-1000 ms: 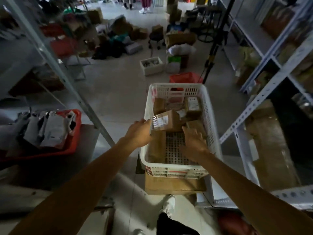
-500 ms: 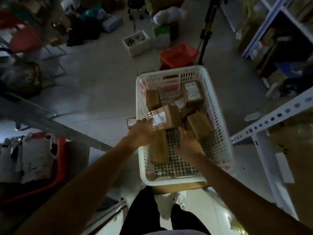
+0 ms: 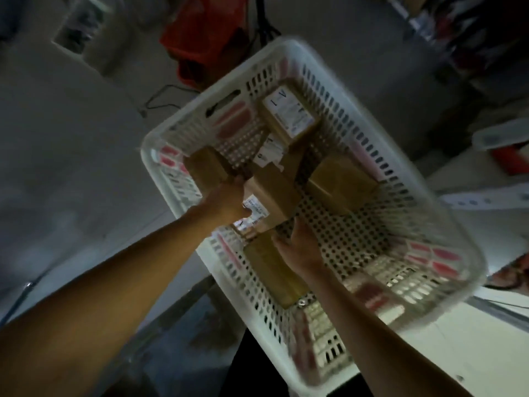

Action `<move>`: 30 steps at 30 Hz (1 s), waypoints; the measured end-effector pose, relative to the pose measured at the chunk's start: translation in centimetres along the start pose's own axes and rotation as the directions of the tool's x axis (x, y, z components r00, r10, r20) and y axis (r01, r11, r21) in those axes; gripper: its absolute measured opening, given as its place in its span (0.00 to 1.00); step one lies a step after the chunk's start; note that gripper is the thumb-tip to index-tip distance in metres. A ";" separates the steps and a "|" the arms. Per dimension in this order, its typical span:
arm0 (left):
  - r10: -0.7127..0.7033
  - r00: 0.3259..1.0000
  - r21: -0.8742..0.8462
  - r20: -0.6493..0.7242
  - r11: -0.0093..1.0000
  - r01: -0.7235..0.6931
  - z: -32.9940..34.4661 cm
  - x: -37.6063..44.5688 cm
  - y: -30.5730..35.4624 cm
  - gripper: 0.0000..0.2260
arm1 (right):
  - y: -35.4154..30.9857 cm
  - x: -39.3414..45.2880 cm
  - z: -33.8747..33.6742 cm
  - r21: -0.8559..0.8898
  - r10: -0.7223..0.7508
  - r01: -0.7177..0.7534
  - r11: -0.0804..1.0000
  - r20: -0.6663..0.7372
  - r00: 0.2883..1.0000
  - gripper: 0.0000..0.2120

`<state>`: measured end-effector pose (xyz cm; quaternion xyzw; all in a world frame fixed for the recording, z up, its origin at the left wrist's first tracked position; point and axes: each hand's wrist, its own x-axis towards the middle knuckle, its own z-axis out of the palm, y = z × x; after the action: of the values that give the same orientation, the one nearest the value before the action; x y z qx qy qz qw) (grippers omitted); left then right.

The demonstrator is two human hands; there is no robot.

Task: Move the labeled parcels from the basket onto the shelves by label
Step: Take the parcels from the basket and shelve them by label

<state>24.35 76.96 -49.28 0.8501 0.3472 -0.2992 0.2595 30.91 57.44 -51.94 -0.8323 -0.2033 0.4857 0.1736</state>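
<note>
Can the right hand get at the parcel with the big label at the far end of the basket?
Probably yes: the right hand is already inside the basket, and the parcel lies on top, label up, with nothing over it.

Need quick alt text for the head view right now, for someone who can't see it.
The left hand grips a labeled brown parcel inside a white perforated basket, and the right hand touches another parcel below it. More brown parcels lie in the basket; the frame is dim and blurred.

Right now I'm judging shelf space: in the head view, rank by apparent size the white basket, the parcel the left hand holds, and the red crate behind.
1. white basket
2. red crate, partly hidden
3. held parcel
</note>
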 end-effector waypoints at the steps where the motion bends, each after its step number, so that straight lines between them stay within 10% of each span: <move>1: -0.006 1.000 0.005 0.026 1.000 0.006 0.7 1.2 -0.5 0.43 | -0.4 0.9 0.8 0.077 0.031 -0.031 0.997 0.004 1.000 0.41; 9: 0.012 1.000 -0.131 0.006 0.991 -0.012 3.9 4.7 -2.1 0.34 | -0.8 5.1 4.0 0.512 0.228 -0.172 0.842 -0.048 0.972 0.35; 16: -0.163 0.970 -0.306 -0.182 0.947 0.102 2.5 2.7 0.3 0.27 | -1.7 5.9 3.0 0.636 0.110 0.018 0.772 -0.162 0.981 0.37; 30: -0.416 0.806 -0.769 -0.421 0.635 -0.074 6.0 -20.6 9.0 0.23 | -1.1 -12.8 -7.9 0.132 -0.407 0.455 0.880 -0.283 0.869 0.35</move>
<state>17.13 58.51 -37.11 0.6724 0.5824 0.1133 0.4425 31.98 51.16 -38.31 -0.7983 -0.3129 0.3443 0.3824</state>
